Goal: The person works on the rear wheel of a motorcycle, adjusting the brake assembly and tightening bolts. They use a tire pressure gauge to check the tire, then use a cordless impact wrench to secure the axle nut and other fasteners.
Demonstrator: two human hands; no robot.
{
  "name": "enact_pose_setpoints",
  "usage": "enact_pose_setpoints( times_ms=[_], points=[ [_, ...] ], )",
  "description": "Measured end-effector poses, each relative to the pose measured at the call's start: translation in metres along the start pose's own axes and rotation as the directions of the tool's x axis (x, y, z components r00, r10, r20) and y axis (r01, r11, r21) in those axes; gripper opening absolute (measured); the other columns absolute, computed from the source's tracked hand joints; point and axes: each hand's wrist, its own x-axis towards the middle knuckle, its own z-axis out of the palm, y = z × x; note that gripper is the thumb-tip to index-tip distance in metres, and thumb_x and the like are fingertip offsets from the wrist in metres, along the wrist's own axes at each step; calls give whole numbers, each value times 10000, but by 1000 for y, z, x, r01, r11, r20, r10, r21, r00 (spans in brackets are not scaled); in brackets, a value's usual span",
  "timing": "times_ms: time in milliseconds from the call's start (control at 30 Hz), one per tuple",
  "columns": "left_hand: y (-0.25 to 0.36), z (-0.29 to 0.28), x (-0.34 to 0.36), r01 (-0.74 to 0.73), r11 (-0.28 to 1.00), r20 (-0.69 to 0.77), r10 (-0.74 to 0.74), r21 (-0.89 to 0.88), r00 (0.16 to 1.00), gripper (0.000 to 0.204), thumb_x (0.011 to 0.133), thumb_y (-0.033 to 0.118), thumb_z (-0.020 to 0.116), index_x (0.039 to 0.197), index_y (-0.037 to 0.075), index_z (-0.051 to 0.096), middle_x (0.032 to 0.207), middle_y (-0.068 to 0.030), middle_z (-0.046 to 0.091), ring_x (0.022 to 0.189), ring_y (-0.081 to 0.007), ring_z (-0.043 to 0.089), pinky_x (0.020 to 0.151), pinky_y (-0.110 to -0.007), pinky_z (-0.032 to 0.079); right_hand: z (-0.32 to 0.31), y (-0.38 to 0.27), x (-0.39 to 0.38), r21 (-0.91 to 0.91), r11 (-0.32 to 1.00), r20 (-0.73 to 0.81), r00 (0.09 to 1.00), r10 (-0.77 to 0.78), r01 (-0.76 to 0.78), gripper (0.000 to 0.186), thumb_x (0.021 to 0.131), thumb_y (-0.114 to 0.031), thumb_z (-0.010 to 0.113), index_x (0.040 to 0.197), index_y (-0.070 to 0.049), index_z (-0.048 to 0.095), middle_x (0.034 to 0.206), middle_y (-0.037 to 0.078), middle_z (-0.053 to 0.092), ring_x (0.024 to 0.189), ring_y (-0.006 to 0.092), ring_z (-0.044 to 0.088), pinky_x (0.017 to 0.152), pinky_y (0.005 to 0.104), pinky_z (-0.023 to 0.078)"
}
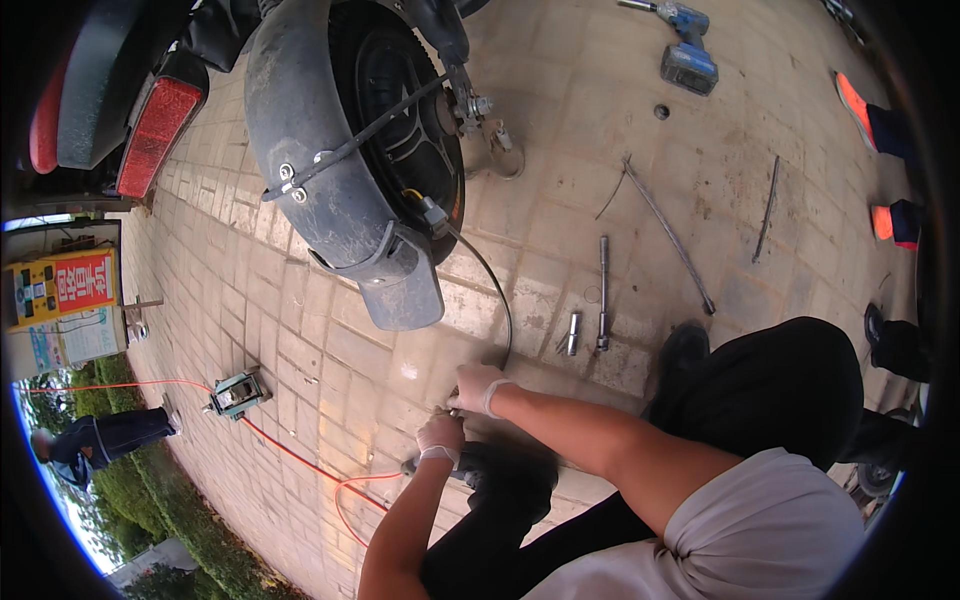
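My left hand (440, 433) and my right hand (480, 387), in thin pale gloves, are closed close together above the paving. A small metal fitting (453, 408) shows between them; its kind is hard to make out. From my right hand a thin black hose (508, 315) curves up to a metal connector (434, 214) at the wheel (395, 130) of a two-wheeler. A dusty black mudguard (300, 130) covers that wheel's near side. What my left fingers grip is mostly hidden.
On the paving at right lie a socket (573, 334), an extension bar (604, 295), thin rods (668, 232) and a blue cordless impact wrench (688, 50). At left, an orange hose (300, 460) runs by a small green machine (238, 393). People stand around.
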Motion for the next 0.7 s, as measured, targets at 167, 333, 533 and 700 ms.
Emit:
enact_pose_setpoints(
  times_ms=[167,333,533,700],
  points=[
    [-9,-15,1,-158,987,270,141,40,953,385,934,352,476,971,34,689,977,-212,678,946,-366,654,823,-458,514,1,10,-9,-51,996,64,995,-73,76,593,725,-420,736,1112,11,608,1183,275,544,964,410,641,829,450,532],
    [-29,-22,20,-256,957,303,285,-134,909,404,871,454,567,933,86,724,944,-173,693,914,-353,655,818,-453,507,2,15,-7,-101,985,85,988,-130,139,601,723,-409,747,1140,-3,595,1203,261,537,978,424,636,836,463,530],
    [-45,-20,46,-162,936,424,290,-311,858,459,764,485,704,996,90,734,890,-161,707,857,-296,674,804,-362,511,-6,9,-6,-140,983,116,988,-100,116,604,726,-418,748,1149,-13,600,1217,245,551,1018,398,631,851,453,525],
    [-48,-20,55,-177,909,456,348,-376,819,528,747,406,763,1078,4,676,924,-159,710,864,-249,683,798,-336,515,-15,0,3,-209,971,217,974,-69,116,532,733,-472,708,1051,-45,705,1081,197,672,998,338,653,828,430,524]
  ],
)
